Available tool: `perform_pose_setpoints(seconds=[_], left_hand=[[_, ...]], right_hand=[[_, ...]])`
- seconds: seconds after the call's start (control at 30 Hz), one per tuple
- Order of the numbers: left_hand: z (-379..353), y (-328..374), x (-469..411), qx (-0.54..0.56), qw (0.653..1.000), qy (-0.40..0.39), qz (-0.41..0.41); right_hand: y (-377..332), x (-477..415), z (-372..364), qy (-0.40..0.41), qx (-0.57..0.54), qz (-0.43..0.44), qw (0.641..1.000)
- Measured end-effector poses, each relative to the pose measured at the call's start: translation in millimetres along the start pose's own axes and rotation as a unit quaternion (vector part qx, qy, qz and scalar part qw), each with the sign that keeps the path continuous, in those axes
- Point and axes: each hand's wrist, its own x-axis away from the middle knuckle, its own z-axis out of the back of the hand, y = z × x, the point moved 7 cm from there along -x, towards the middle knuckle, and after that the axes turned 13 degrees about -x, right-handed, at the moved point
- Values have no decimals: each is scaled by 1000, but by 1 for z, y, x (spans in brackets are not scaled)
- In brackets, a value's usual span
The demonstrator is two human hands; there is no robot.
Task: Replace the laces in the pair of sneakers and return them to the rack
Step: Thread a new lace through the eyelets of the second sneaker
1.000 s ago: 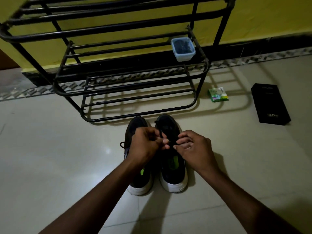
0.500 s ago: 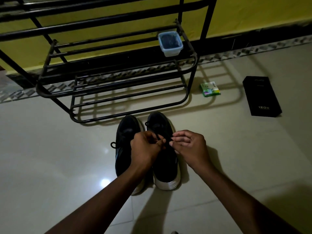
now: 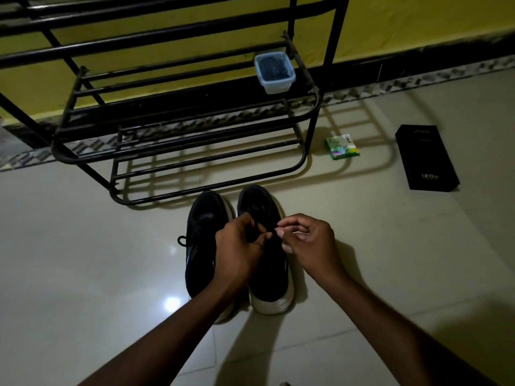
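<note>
Head view: left hand (image 3: 237,246) and right hand (image 3: 309,240) both pinching thin black lace (image 3: 274,232) over right sneaker (image 3: 267,263); limp, probably slippery, best gripped near tips.

Single head view looks forward and down, near the floor (image 3: 83,260).

yellow wall (image 3: 418,20), glossy pale tiled floor (image 3: 83,274), dim light.

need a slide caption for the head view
Both hands tie the right sneaker's lace in front of the black rack.
</note>
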Motion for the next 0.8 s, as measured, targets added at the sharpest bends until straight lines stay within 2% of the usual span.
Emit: perform_pose_setpoints(seconds=[0.13,0.27,0.4,0.47,0.53,0.57,0.6,0.63,0.67,0.73,0.8], left_hand=[[2,1,-2,37,999,-13,-16],[5,7,-6,2,998,-39,-52],[7,7,-6,-37,997,-25,-58],[9,5,-4,-74,996,-7,-56],[10,0,-2,-93,995,-6,-41],[10,-3,0,-89,995,-16,-31],[9,-5,1,-78,996,-29,-20],[8,-6,2,-70,997,-39,-13],[8,-6,2,-67,997,-44,-10],[9,-6,2,-74,996,-40,-10],[11,-6,2,-95,995,-29,-17]], right_hand=[[-1,-4,-3,-2,7,7,1000],[-1,-11,-8,-2,49,32,998],[-7,-9,-9,12,100,67,993],[-10,-10,-2,66,-4,47,997],[-9,-15,5,116,-188,-16,975],[-11,-19,7,112,-225,-27,968],[-15,-24,9,85,-195,-16,977],[-22,-29,11,39,-109,15,993],[-29,-31,9,-24,22,65,997],[-34,-25,-4,-158,251,145,944],[-30,-19,-13,-241,347,179,889]])
